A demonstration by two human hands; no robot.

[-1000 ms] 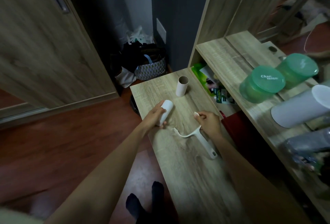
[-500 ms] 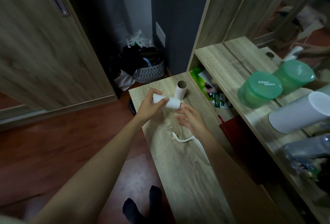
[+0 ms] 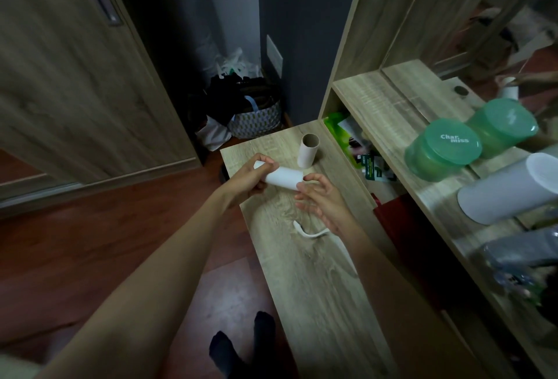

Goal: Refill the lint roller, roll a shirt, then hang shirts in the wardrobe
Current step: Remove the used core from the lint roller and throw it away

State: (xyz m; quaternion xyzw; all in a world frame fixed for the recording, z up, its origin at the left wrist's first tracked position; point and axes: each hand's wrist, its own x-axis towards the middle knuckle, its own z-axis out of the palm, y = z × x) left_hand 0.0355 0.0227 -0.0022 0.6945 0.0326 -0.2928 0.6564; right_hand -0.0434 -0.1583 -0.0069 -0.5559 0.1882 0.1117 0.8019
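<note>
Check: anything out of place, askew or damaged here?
Nothing looks damaged or spilled. The roller handle lies bare on the bench, the left hand holds the white roll, and an empty tube stands upright beyond.

Legible print, one entry: green jar on the wooden shelf. Its lid carries white lettering in two short lines, "Char." above "miss", set right of the lid's centre.

Illegible marks, placed from that jar:
- Second green jar, touching it on the far side: a white mark on the lid, too blurred to read.
- Packets in the compartment under the shelf, to the jar's left and lower: white print on dark green and a small white tag with characters, all too small to make out.
</note>
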